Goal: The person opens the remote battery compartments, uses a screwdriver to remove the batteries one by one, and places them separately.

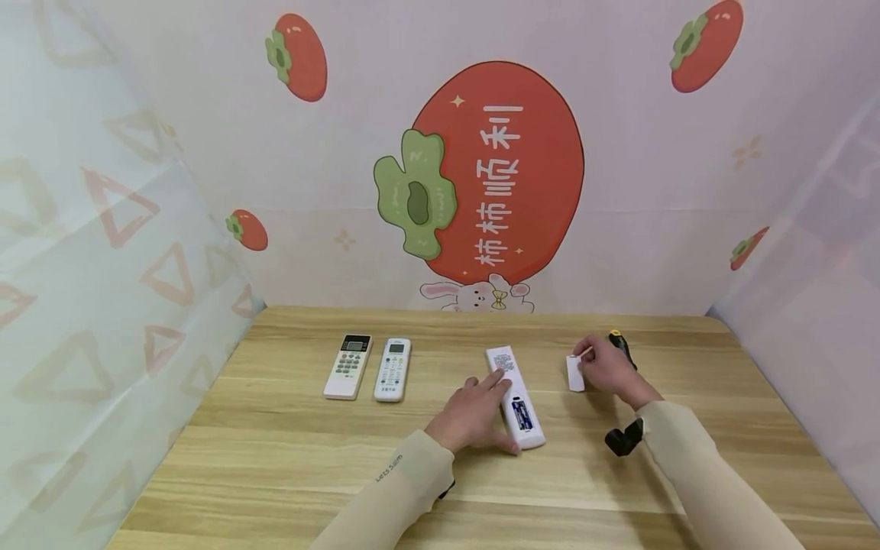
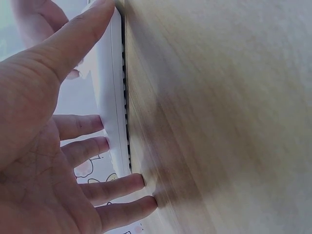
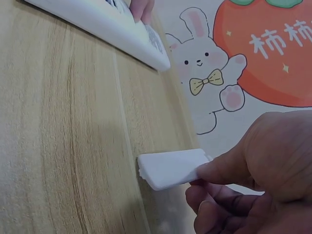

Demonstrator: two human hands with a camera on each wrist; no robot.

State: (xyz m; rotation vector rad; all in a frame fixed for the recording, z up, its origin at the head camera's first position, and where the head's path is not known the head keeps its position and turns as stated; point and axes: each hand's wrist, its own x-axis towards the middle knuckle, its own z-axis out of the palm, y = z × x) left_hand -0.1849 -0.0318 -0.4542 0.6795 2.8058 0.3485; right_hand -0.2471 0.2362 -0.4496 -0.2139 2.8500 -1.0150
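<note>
A white remote control [image 1: 514, 388] lies back side up on the table, its battery compartment uncovered and blue batteries [image 1: 522, 415] showing inside. My left hand [image 1: 474, 415] rests on it with fingers spread; in the left wrist view the thumb and two fingertips touch its side, while the other two fingertips reach the wood. To the right, my right hand [image 1: 607, 367] pinches a small white battery cover [image 3: 173, 168] between thumb and fingers. That cover is apart from the remote, tilted just over or against the tabletop; whether it touches the wood I cannot tell.
Two more remotes, a cream one [image 1: 348, 367] and a white one [image 1: 393, 370], lie face up on the left. Behind my right hand is a black tool with a yellow end [image 1: 621, 347], partly hidden. A printed backdrop [image 1: 344, 267] rises at the table's far edge.
</note>
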